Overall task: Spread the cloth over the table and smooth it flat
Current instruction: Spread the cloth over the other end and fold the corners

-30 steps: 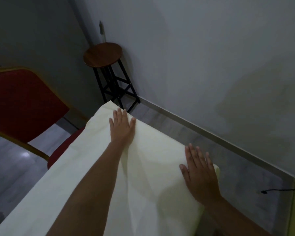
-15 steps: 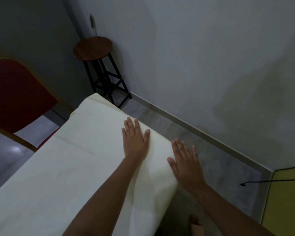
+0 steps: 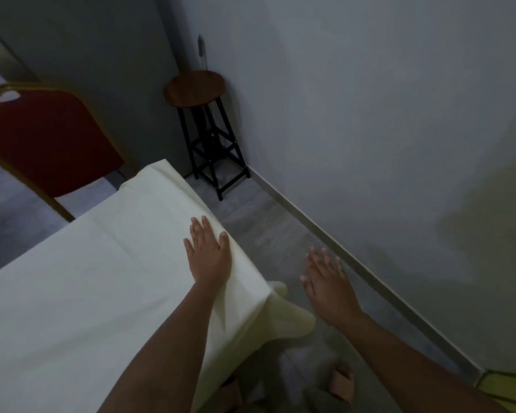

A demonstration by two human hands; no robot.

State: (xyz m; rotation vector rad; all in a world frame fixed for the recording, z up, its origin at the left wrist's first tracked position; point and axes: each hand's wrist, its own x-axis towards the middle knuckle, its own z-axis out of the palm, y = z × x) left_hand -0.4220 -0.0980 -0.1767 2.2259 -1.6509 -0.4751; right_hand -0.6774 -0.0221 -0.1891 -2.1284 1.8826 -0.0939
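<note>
Cloth [image 3: 102, 278]: cream, covering the table, one corner hanging off the near right corner.
Left hand [image 3: 209, 256]: flat, fingers straight, pressing the cloth at the right edge.
Right hand [image 3: 329, 286]: spread, empty, beyond that edge.
Handling: likely light, soft, crease-prone; take the hanging corner.

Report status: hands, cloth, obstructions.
Left hand open, flat on cloth. Right hand open, off the cloth, over floor. Cloth spread, creases at near corner. Nothing obstructing.

The person's left hand [image 3: 209, 257] and right hand [image 3: 328, 284] are bare, both arms are bare as far up as you can see, and the right foot wears a slipper [image 3: 341, 383] with a wide, pale pink strap across the top.
</note>
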